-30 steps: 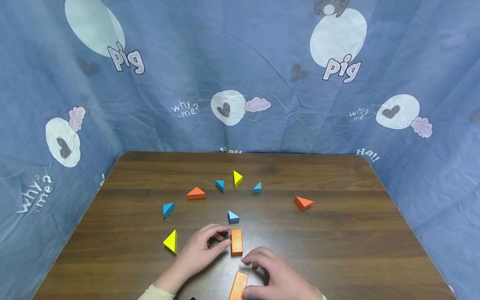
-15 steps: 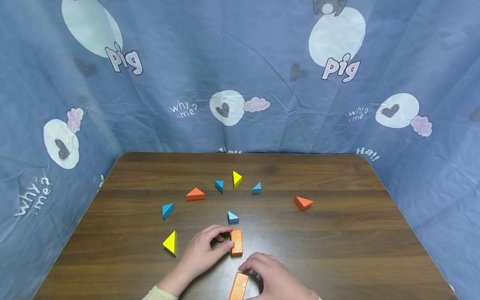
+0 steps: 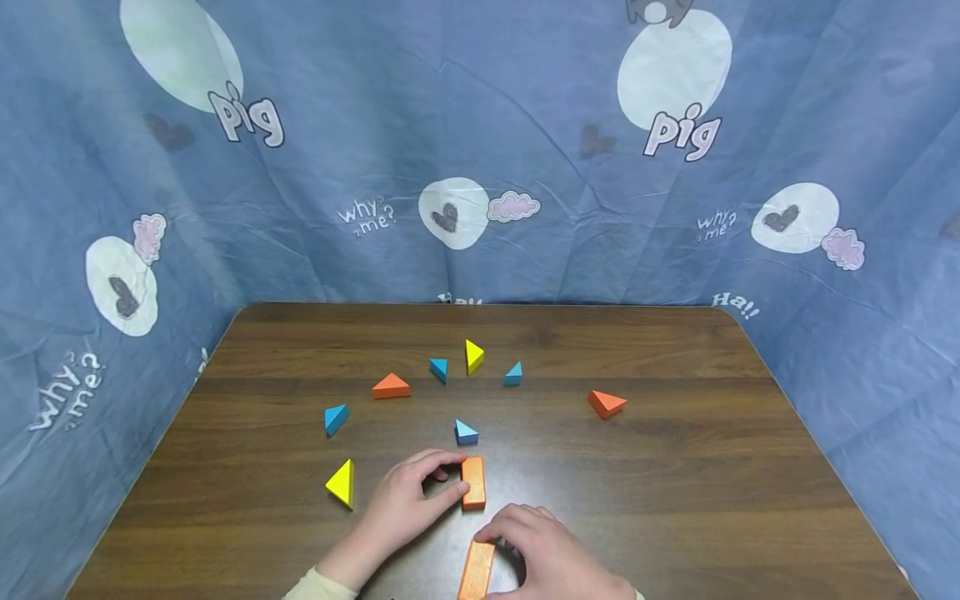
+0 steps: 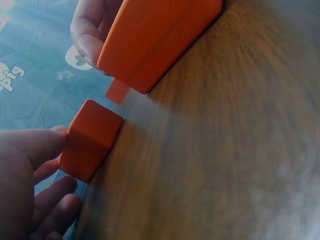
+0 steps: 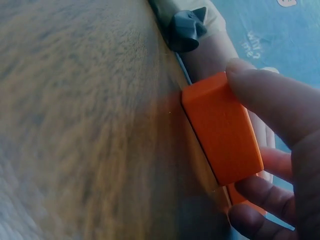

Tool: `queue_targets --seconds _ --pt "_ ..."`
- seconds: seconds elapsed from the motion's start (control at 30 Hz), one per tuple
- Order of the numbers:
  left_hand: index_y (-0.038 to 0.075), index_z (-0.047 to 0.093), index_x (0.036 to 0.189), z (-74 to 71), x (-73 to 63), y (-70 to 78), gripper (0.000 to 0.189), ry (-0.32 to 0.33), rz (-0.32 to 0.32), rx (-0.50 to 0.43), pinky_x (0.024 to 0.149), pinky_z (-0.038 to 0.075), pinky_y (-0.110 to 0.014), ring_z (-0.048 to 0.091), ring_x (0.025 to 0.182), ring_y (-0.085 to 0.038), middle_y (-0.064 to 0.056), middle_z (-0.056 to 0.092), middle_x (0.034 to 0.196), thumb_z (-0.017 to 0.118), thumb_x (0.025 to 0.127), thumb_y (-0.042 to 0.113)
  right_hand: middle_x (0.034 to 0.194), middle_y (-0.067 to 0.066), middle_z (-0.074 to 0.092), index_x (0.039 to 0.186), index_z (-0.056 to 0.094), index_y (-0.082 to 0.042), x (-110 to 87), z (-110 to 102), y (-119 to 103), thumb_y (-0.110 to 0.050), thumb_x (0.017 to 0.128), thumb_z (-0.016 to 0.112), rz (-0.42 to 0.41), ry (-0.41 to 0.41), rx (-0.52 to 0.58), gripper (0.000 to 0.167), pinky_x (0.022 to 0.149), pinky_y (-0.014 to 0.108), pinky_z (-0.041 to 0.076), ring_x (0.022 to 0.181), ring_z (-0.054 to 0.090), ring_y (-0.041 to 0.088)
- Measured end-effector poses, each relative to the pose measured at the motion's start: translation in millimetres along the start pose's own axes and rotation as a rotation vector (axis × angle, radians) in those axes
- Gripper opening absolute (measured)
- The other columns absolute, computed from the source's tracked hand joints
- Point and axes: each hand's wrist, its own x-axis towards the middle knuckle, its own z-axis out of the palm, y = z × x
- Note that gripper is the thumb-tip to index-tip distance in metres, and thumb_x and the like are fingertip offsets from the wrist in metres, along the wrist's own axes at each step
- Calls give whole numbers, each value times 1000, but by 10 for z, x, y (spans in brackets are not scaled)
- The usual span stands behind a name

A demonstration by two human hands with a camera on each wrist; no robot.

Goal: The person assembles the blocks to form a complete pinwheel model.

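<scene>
Two orange rectangular blocks lie on the brown wooden table, one behind the other. My left hand [image 3: 411,498] holds the far orange block [image 3: 473,485] from its left side, with the index finger at its far end and the thumb on its left edge. Nearer, at the bottom of the head view, my right hand [image 3: 551,552] grips the other orange block [image 3: 477,572] between the index finger at its far end and the thumb at its near end. The right wrist view shows this near block [image 5: 222,132] between thumb and fingers. In the left wrist view the far block [image 4: 90,142] touches the left thumb.
Just beyond the far block lies a light blue triangular block [image 3: 466,432]. Around it on the table [image 3: 712,500] are yellow [image 3: 342,483], red-orange [image 3: 392,387] and blue [image 3: 337,419] triangular blocks. A patterned blue cloth [image 3: 555,250] hangs behind and at both sides.
My left thumb has come onto the far block's edge. My right index finger has moved nearer and left, onto the near block's far end. The triangular blocks stay in place.
</scene>
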Motion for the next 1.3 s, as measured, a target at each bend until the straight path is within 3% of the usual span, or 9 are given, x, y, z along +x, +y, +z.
queue_targets --seconds 0.27,0.47,0.87,1.3 --pt "35 70 118 1 16 0 35 0 -10 22 79 48 -33 56 87 5 26 63 103 72 87 50 116 -20 56 131 61 -33 14 -43 -14 -62 86 67 73 -82 3 54 88 29 46 102 51 0" --pt "37 70 118 -3 17 -3 35 3 -6 25 79 48 -33 57 87 5 26 64 102 72 86 51 119 -22 57 128 60 -35 35 -70 -5 -60 85 68 135 -116 78 51 93 34 45 108 52 0" --pt "39 69 117 -8 10 1 34 3 -17 26 75 47 -29 56 84 1 24 61 92 76 85 47 121 -20 55 129 62 -35 21 -55 -23 -62 86 66 151 -112 52 51 92 33 47 108 51 2" --pt "39 69 118 -14 3 9 35 -12 -20 29 79 47 -32 55 86 4 25 61 92 71 86 53 122 -18 55 132 62 -36 -8 -58 -14 -57 89 66 99 -69 24 48 92 33 48 110 52 3"
